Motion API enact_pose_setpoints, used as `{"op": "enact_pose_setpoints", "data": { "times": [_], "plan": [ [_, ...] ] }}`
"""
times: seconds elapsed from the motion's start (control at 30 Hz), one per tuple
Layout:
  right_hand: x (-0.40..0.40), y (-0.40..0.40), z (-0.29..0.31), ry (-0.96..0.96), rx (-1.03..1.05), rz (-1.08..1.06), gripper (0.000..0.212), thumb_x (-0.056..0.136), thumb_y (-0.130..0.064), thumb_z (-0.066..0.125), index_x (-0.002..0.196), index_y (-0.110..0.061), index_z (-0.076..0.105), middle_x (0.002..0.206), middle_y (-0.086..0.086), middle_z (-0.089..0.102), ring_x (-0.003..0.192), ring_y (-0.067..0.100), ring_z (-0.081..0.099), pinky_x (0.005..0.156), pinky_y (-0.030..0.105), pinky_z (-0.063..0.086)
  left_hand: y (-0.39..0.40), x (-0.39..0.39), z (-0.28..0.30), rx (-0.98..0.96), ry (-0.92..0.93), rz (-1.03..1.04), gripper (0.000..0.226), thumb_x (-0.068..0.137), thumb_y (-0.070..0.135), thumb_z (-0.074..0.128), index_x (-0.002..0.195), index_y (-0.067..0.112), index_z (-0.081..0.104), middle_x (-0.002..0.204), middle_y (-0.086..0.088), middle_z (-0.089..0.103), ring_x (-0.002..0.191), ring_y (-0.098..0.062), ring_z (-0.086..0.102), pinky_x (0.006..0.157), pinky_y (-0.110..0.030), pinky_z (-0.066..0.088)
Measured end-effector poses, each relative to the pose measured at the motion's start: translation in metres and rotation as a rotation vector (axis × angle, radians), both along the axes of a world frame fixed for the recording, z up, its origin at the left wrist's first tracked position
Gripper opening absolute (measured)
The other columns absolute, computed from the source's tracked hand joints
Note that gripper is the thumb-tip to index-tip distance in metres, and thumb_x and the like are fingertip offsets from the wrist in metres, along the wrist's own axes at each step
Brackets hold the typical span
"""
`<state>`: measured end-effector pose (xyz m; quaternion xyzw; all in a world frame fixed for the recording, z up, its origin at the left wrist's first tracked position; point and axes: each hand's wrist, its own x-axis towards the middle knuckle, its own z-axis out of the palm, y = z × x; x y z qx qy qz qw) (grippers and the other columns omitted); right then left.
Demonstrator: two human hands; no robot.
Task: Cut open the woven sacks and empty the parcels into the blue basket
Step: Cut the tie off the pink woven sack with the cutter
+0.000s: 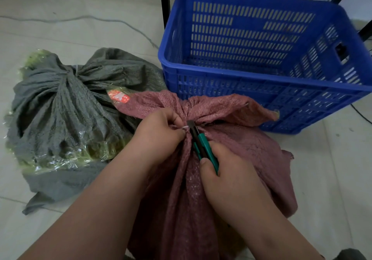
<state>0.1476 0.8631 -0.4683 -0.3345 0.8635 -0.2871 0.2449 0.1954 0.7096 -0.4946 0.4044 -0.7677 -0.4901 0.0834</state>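
A dull red woven sack (247, 145) stands in front of me, its neck bunched and tied with a thin white tie (185, 127). My left hand (159, 133) pinches the tie and the gathered neck. My right hand (231, 177) grips a green and black utility knife (202, 145), with its tip at the tie. To the left lies a grey-green woven sack (66, 106), tied shut, with clear plastic parcels showing through its tears. The blue basket (267, 80) stands just behind the red sack and looks empty.
Black metal frame legs (165, 2) rise behind the basket. A grey cable (112, 21) runs across the pale tiled floor at the back left. A black cable (360, 112) lies to the right of the basket.
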Motion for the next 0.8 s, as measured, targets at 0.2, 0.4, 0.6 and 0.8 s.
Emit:
{"op": "enact_pose_setpoints", "data": {
  "times": [0.2,0.4,0.6,0.8],
  "plan": [
    [-0.007,0.002,0.003,0.055,-0.020,-0.017,0.014,0.092,-0.029,0.050,0.103,-0.023,0.057,0.083,0.003,0.067,0.077,0.029,0.063,0.071,0.044,0.049,0.005,-0.011,0.000,0.137,0.159,0.107,0.013,0.065,0.016,0.072,0.064,0.027,0.065,0.065,-0.006,0.065,0.060,-0.019,0.053,0.064,-0.033,0.042],
    [-0.013,0.001,0.003,0.079,-0.017,-0.040,0.017,0.092,-0.029,0.050,0.105,-0.024,0.058,0.085,0.003,0.069,0.079,0.029,0.064,0.070,0.044,0.050,0.008,-0.016,0.001,-0.016,0.129,0.075,0.020,0.078,0.004,0.070,0.066,0.018,0.061,0.064,-0.001,0.066,0.056,-0.014,0.051,0.061,-0.027,0.042],
    [-0.014,0.004,0.004,0.099,0.028,-0.031,0.021,0.092,-0.030,0.048,0.109,-0.024,0.057,0.094,0.005,0.070,0.089,0.033,0.064,0.074,0.044,0.050,0.012,-0.017,0.007,-0.189,0.037,0.015,0.021,0.080,0.014,0.069,0.064,0.022,0.059,0.056,0.010,0.057,0.047,0.000,0.047,0.049,-0.011,0.034],
    [-0.017,0.003,0.002,0.118,0.046,-0.027,0.022,0.092,-0.030,0.047,0.112,-0.024,0.055,0.096,0.006,0.070,0.090,0.034,0.063,0.073,0.044,0.050,0.018,-0.018,0.006,-0.245,0.013,-0.046,0.024,0.083,0.014,0.067,0.066,0.025,0.054,0.062,0.013,0.056,0.055,0.002,0.048,0.055,-0.010,0.035]
  ]
}}
